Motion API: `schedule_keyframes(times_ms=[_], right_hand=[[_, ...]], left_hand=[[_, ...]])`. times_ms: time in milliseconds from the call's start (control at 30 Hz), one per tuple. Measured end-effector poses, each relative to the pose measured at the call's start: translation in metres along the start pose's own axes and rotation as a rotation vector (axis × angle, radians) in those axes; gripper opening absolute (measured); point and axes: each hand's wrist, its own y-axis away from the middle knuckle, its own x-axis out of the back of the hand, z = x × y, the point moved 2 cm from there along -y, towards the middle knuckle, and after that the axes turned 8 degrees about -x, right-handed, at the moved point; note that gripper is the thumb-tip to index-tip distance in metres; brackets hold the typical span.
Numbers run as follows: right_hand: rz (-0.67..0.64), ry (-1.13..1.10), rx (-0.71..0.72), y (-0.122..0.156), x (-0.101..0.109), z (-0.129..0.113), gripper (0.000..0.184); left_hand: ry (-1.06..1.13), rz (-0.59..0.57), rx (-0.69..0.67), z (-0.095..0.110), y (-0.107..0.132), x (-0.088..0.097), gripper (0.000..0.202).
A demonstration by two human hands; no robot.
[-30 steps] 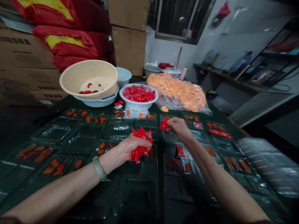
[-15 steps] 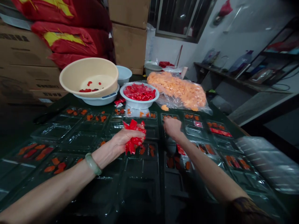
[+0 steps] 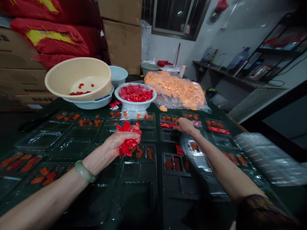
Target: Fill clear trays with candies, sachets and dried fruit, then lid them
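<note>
My left hand, with a green bangle at its wrist, is closed around a bunch of small shiny red packets, above the clear trays. My right hand reaches to a tray at the back. Its fingers pinch the end of a red packet lying in that tray's middle compartment, beside another red packet. Orange pieces sit in the small compartments behind. Nearer me, a clear tray holds dark orange pieces in its far compartments.
A white bowl heaped with red packets stands at the back, beside a tilted cream basin. To its right lies a clear bag of orange pieces. Stacked clear trays lie at the right. Cartons and red bundles rise behind.
Red packets now show in the back tray's middle compartment, by my right fingertips, where my hand covered before. My left hand still grips its bunch. The whole view has shifted slightly.
</note>
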Motion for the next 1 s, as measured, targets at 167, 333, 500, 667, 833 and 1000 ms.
schedule_keyframes(times_ms=[167, 333, 500, 667, 833, 1000], right_hand=[[-0.028, -0.014, 0.022, -0.009, 0.001, 0.0, 0.02], [0.148, 0.101, 0.107, 0.011, 0.003, -0.001, 0.026], [0.113, 0.252, 0.262, 0.029, 0.01, -0.009, 0.028], [0.087, 0.273, 0.352, 0.07, 0.024, 0.01, 0.033], [-0.055, 0.274, 0.641, 0.116, 0.008, 0.016, 0.046], [-0.074, 0.262, 0.662, 0.119, -0.003, 0.009, 0.025]], left_hand=[[-0.038, 0.046, 0.0, 0.002, 0.004, -0.011, 0.029], [-0.05, 0.048, 0.017, 0.0, 0.001, -0.012, 0.022], [-0.018, 0.033, 0.016, 0.001, 0.002, -0.018, 0.022], [-0.019, 0.051, -0.047, 0.008, 0.008, -0.017, 0.022], [-0.054, 0.096, -0.056, 0.012, 0.012, -0.013, 0.022], [-0.069, 0.08, -0.018, 0.012, 0.018, -0.021, 0.019]])
